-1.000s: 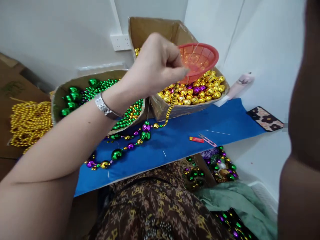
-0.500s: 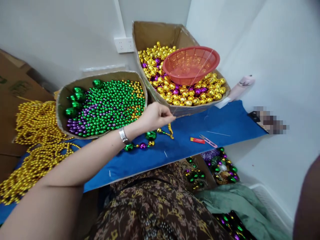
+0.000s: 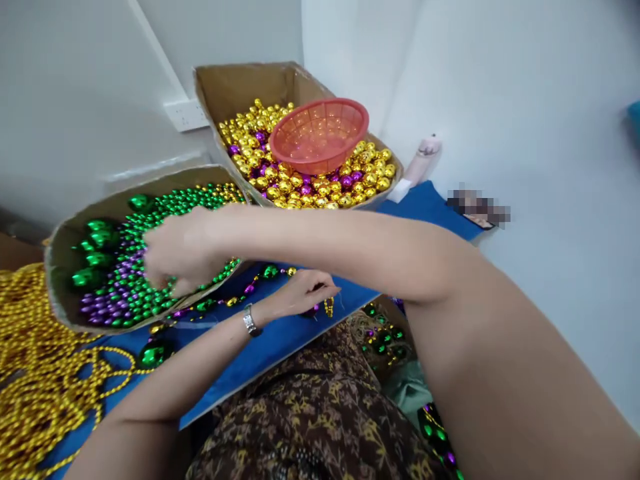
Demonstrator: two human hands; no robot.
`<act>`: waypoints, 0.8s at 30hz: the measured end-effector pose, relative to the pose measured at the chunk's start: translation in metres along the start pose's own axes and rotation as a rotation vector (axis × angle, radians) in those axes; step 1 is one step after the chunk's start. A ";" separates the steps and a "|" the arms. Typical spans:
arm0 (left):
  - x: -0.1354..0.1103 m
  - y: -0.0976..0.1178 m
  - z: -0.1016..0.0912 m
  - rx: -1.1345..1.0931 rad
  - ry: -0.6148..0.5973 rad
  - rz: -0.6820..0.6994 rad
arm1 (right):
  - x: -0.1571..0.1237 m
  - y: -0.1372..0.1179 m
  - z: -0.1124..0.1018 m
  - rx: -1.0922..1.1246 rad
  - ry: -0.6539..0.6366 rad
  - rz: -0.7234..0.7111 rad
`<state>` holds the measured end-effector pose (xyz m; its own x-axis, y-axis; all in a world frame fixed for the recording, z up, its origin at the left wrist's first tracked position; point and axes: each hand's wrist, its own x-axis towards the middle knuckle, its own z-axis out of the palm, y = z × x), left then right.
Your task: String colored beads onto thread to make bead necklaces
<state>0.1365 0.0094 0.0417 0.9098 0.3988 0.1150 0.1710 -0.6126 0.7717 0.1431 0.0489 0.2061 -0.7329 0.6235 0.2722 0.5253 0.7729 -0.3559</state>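
My left hand (image 3: 300, 295), with a silver watch on its wrist, rests on the blue mat (image 3: 280, 337). Its fingers are pinched on the end of a bead strand (image 3: 270, 272) of green, purple and gold beads, by a short run of small gold beads (image 3: 329, 307). My right arm crosses over the left one. My right hand (image 3: 175, 257) dips into the cardboard box (image 3: 60, 293) of small green, purple and gold beads (image 3: 125, 293). Its fingers point down among the beads and are smeared by motion.
A second cardboard box (image 3: 235, 77) behind holds large gold and purple balls, with a red plastic basket (image 3: 320, 133) on top. Gold bead strands (image 3: 35, 380) lie heaped at the left. More beaded pieces (image 3: 385, 333) lie below the mat's edge. White walls close in behind and right.
My left hand has come down from head height to the mat with the strand. My right arm has swung in from the right and reached into the green bead box. The view turned left.
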 end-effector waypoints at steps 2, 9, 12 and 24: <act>-0.004 -0.001 -0.004 -0.042 0.119 -0.006 | -0.031 0.002 0.010 -0.379 -0.161 -0.018; -0.017 -0.011 -0.021 -0.196 0.363 -0.105 | -0.173 0.060 0.042 0.046 0.127 0.323; -0.019 -0.009 -0.027 -0.221 0.405 -0.171 | -0.204 0.070 0.067 0.321 0.127 0.482; -0.033 -0.011 -0.034 -0.282 0.425 -0.159 | -0.215 0.048 0.090 0.133 0.316 0.335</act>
<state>0.0918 0.0262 0.0504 0.6378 0.7487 0.1810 0.1327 -0.3382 0.9317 0.2869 -0.0588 0.0504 -0.3543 0.8570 0.3741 0.6355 0.5141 -0.5760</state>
